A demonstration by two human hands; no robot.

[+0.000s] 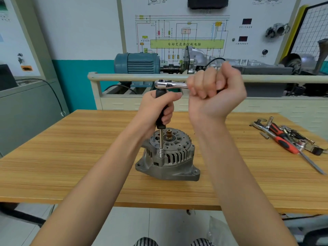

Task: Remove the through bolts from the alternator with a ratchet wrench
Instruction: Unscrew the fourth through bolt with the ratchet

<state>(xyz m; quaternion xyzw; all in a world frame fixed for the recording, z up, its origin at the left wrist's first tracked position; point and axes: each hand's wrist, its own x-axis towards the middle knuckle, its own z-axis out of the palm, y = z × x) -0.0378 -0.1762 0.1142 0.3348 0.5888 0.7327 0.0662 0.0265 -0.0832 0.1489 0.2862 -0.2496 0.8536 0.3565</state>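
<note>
Right hand (pixel 215 89) fingers clamp the ratchet wrench (pixel 170 84); left hand (pixel 156 109) grips its extension (pixel 161 110) above the alternator (pixel 168 155).

The alternator (pixel 168 157) is dull grey metal with a brassy shaft tip, on a table (pixel 71 166) of streaked honey-brown woodgrain. The ratchet wrench (pixel 170 84) gleams chrome above a black extension handle (pixel 161 110). Off to the side lie red-and-black screwdrivers (pixel 282 139); behind, a blue-grey motor (pixel 136 63) against a teal wall band (pixel 79 82)
</note>
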